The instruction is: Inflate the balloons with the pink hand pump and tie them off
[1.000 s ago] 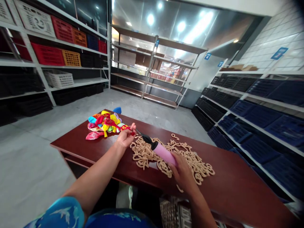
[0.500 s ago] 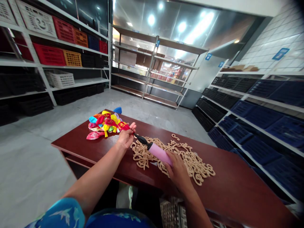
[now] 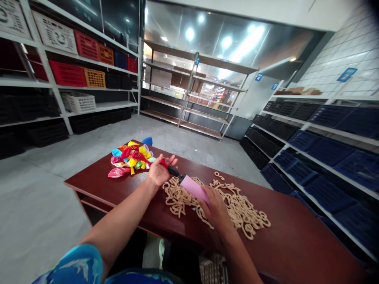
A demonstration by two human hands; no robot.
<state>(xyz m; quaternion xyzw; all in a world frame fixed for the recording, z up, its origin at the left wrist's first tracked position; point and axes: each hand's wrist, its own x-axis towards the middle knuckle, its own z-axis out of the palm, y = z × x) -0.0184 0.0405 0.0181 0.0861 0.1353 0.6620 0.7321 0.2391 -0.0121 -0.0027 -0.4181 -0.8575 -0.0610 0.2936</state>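
My right hand (image 3: 214, 205) is wrapped around the pink barrel of a hand balloon pump (image 3: 194, 188), which slants up and left over the table. At the pump's black tip (image 3: 173, 170) is a limp red balloon (image 3: 163, 162). My left hand (image 3: 159, 173), palm turned up, holds the balloon's neck by the tip; some of its fingers stretch out, and the exact grip is partly hidden. Beneath the pump lies a spread of tan, curled rope-like pieces (image 3: 241, 209). Left of my left hand is a heap of colourful uninflated balloons (image 3: 130, 152).
The dark red-brown table (image 3: 103, 189) stands before me. A blue object (image 3: 147, 141) shows behind its far edge. Shelves with coloured crates (image 3: 66, 73) line the left, a metal rack (image 3: 195, 94) stands at the back, and dark blue crates (image 3: 328, 161) fill the right shelves.
My left hand has turned more palm up, its fingers opening out further, with the red balloon's body now lying by the palm. My right hand and the pump have shifted slightly left.
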